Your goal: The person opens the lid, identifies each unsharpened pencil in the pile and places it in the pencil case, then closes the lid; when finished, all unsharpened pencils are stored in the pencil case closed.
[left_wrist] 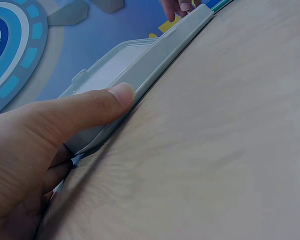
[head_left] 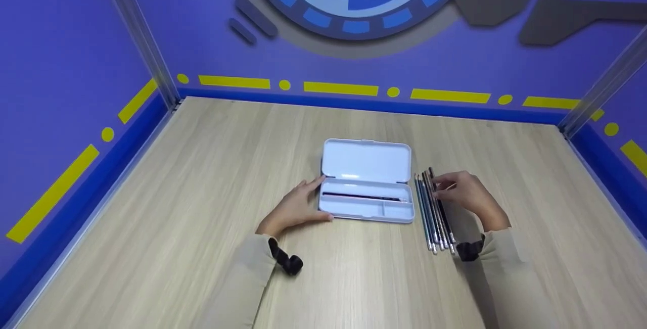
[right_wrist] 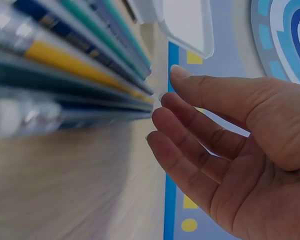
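A white pencil case (head_left: 349, 209) lies open on the table, its lid (head_left: 366, 159) tipped back on the far side. One dark pencil (head_left: 361, 196) lies lengthwise inside. At the case's left end my left hand (head_left: 295, 206) holds it, the thumb (left_wrist: 102, 104) along the front wall and the fingers at the side, partly hidden in the left wrist view. A row of several pencils (head_left: 429, 213) lies right of the case, eraser ends towards me. Over their far part hovers my right hand (head_left: 470, 192), its fingers (right_wrist: 187, 150) loosely bent and holding nothing.
The wooden table (head_left: 202, 177) extends around the case and pencils. Blue panels (head_left: 354, 71) with yellow marks bound its back and sides, and metal posts (head_left: 139, 36) stand at the far corners. A dark strap (head_left: 288, 261) hangs at the left sleeve.
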Tool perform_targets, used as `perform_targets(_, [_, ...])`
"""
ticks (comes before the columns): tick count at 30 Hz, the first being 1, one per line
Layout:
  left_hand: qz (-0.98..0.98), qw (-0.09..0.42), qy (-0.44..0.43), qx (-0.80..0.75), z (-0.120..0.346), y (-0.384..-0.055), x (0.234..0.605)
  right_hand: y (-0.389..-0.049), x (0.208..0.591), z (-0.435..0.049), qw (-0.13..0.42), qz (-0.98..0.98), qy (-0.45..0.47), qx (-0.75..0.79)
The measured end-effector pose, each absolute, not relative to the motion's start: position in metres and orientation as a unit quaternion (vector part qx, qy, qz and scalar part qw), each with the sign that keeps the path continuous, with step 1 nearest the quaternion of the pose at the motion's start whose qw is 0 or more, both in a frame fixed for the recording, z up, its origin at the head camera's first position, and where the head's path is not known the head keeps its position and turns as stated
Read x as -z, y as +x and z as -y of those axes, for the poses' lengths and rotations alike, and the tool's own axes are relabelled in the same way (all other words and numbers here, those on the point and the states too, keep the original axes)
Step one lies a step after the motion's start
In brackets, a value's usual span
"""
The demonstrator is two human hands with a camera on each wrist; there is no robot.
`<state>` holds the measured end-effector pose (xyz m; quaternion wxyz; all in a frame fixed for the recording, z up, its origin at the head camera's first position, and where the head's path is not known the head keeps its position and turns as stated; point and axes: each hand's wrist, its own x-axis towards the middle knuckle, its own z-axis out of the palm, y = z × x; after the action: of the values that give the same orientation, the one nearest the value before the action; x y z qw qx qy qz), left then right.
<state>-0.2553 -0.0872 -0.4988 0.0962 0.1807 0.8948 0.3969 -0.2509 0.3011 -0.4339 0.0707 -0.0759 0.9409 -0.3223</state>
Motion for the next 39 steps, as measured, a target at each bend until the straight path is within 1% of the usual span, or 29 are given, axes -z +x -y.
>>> perform_targets(7, [-0.89,0.091,0.185,-0.406,0.087,-0.255,0.498,-0.246,0.439,-0.309,0.099,-0.942,-0.058,0.316])
perform_targets(18, [-0.892,0.099,0.173,-0.405,0.087,-0.255,0.499,-0.245,0.444,-0.313,0.132,-0.939,-0.028,0.315])
perform_targets(24, [-0.893,0.101,0.174,-0.402,0.087,-0.254,0.499,-0.245,0.444,-0.317,0.136,-0.94,-0.012,0.313])
perform_targets(31, [-0.891,0.101,0.181,-0.403,0.087,-0.254,0.499,-0.245,0.446,-0.325,0.135,-0.935,-0.015,0.329])
perform_targets(39, [-0.895,0.092,0.181,-0.397,0.087,-0.256,0.501,-0.246,0.448,-0.324,0.153,-0.927,-0.016,0.342])
